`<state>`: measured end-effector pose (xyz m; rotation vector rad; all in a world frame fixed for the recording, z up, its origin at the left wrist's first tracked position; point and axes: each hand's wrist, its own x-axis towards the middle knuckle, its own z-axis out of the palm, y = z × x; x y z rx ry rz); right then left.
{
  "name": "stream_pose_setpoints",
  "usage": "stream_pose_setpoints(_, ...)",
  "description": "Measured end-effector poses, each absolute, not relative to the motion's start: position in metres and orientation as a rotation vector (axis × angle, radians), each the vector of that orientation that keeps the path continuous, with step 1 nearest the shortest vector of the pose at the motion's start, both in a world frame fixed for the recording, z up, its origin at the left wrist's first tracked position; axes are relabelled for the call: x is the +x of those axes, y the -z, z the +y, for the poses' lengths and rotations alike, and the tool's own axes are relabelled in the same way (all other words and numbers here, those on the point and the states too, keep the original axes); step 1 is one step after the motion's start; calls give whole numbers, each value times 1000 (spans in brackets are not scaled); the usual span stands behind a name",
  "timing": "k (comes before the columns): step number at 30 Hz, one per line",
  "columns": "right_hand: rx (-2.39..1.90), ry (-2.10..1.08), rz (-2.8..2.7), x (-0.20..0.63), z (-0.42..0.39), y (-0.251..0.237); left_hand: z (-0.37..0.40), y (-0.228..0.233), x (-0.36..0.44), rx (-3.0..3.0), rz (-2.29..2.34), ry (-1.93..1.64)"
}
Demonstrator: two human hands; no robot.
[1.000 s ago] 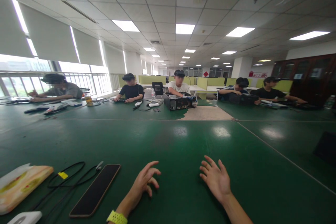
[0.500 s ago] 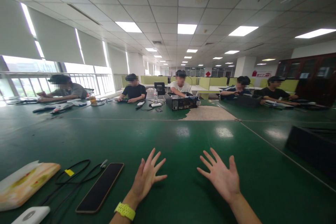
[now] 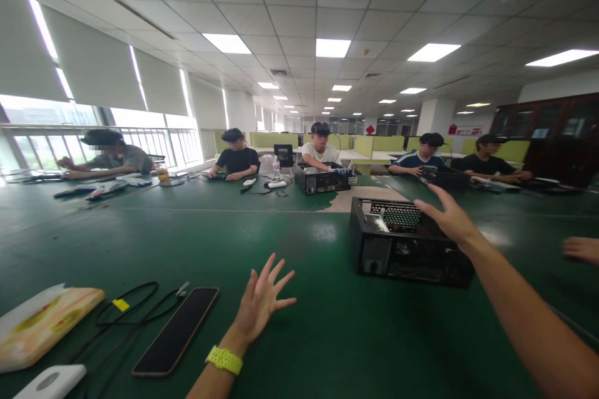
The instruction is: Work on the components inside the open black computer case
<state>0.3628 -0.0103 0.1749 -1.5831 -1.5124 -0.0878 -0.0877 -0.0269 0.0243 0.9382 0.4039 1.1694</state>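
My left hand (image 3: 262,300) hovers over the green table (image 3: 299,243) with its fingers spread and nothing in it; a yellow band sits on that wrist. My right hand (image 3: 450,217) is stretched out to the right, fingers apart, at the top far edge of an open black computer case (image 3: 402,246) lying on the table. I cannot tell whether the hand touches the case. Another person's hand (image 3: 581,249) shows at the right edge, beyond the case.
Left of my left hand lie a dark phone (image 3: 176,329), a black cable (image 3: 126,312), a wrapped sandwich (image 3: 44,324) and a white device (image 3: 47,381). Several people sit along the far side, one at another black computer case (image 3: 321,180).
The black computer case has slid in from the right to the middle of the table. My right hand rose from the table and reached out to it. My left hand barely moved.
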Motion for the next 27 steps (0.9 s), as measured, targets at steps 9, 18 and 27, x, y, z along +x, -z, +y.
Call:
stream_pose_setpoints(9, -1969, 153, -1969, 367, 38, -87, -28, -18, -98, 939, 502, -1178)
stream_pose_setpoints(18, -1945, 228, -1990, 359, 45, -75, -33, -18, -107, 895, 568, -1213)
stream_pose_setpoints(27, -1718, 64, -2127, 314, -17, -76, -22, -70, -99, 952, 501, -1357)
